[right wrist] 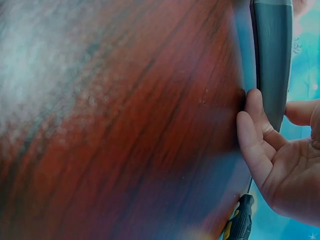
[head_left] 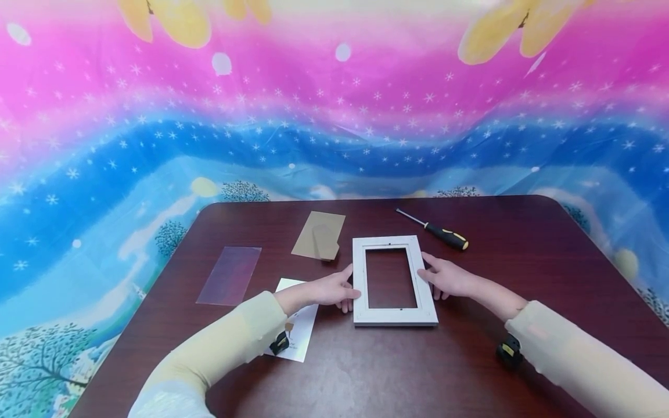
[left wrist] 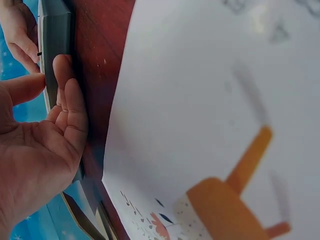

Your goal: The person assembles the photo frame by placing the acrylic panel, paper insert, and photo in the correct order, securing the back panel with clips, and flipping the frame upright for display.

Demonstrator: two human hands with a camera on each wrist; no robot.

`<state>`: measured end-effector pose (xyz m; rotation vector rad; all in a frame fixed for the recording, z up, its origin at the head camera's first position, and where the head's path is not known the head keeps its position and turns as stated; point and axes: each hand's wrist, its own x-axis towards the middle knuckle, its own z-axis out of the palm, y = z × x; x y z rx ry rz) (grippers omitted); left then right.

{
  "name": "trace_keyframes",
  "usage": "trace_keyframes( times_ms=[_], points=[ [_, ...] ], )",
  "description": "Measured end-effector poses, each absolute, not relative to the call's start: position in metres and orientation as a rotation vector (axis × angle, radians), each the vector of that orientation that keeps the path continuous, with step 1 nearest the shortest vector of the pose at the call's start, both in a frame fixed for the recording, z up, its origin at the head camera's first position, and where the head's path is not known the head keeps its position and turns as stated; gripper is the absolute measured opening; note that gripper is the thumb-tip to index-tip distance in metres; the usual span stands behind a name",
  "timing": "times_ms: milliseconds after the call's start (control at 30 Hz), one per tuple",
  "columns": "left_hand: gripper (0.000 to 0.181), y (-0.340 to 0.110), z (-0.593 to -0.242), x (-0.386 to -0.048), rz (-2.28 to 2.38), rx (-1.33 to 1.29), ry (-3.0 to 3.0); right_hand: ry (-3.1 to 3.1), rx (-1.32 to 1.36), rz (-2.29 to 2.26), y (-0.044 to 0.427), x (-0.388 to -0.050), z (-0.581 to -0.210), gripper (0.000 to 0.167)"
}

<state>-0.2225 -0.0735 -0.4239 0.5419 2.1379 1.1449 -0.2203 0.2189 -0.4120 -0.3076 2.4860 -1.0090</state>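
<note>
Frame (head_left: pixel 395 317): white, between my hands near the middle of the table (head_left: pixel 376 371); bare wood shows through its window. Whether it lies flat or is slightly raised I cannot tell.
Left hand (head_left: pixel 334 288): thumb on the upper face of the left rail, fingers bent along the side; gap closed down to the rail's thickness.
Right hand (head_left: pixel 448 279): same pinch, mirrored on the right rail.
Grip risk: I have only the side rails, so an uneven lift or a slipping thumb would, I judge, tip the frame and knock a corner on the wood.
Printed card (head_left: pixel 300 348): partly hidden under my left forearm. Sleeve (head_left: pixel 230 337) or left wrist camera (head_left: pixel 280 342) could drag or crease it if that arm pulls back low; contact not clear.
Clear sheet (head_left: pixel 230 276): flat, off to my left, apart from the frame. Looks thin; probably scratches if something hard slides over it.
Brown board (head_left: pixel 316 235): beyond my left hand, apparent flap at its near corner. Could snag if the frame swings that way.
Screwdriver (head_left: pixel 436 230): just beyond my right hand, handle end nearest. Brushing knuckles might set it rolling, I suspect.
</note>
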Motion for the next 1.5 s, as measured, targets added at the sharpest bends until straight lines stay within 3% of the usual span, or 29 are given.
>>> trace_keyframes(
  times_ms=[867, 1300, 1500],
  points=[
    [0.075, -0.076, -0.417, -0.221, 1.139, 0.557, 2.199, 2.36, -0.307, -1.025, 0.223, -0.22, -0.41, 0.069],
    [0.044, -0.133, -0.397, -0.208, 1.047, 0.843, 2.411, 2.445, -0.302, -1.03, 0.218, -0.218, -0.417, 0.066],
    [0.041, -0.178, -0.388, -0.217, 1.093, 0.677, 2.647, 2.445, -0.297, -1.044, 0.22, -0.219, -0.419, 0.065]
  ],
)
